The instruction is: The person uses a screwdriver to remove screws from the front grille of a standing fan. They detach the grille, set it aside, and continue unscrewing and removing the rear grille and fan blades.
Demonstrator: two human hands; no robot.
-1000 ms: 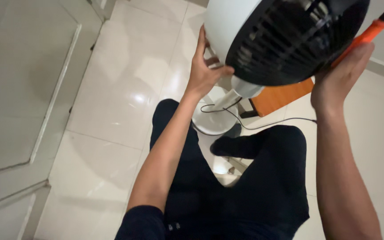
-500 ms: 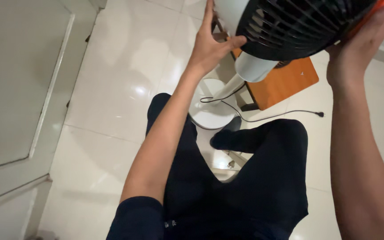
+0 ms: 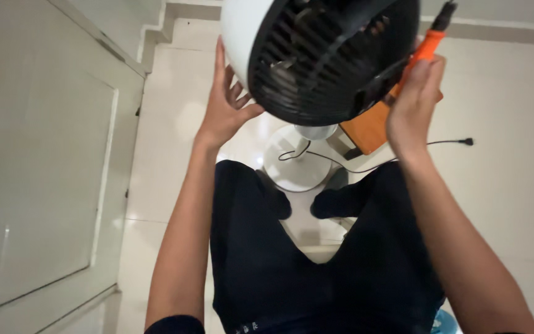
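Your left hand [image 3: 227, 111] cups the white housing of a pedestal fan [image 3: 316, 55] beside its black grille. Your right hand [image 3: 412, 108] holds an orange-handled screwdriver [image 3: 424, 46] against the grille's edge. The fan's round base [image 3: 295, 164] stands on the tiled floor [image 3: 174, 142].

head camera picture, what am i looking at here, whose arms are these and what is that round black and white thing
The picture comes from a camera worn on a person's head, looking down, so the two bare arms are that person's own. Below them you see their dark trousers and the pale tiled floor.

The round thing is the head of a standing fan: a white shell with a black grille. Its round white base stands on the floor between the feet, and a black power cord lies unplugged across the tiles.

The left hand rests open against the white side of the fan. The right hand is at the other side, its fingers closed around an orange-handled screwdriver. A wooden stool or small table shows behind, and a pale door is at the left.
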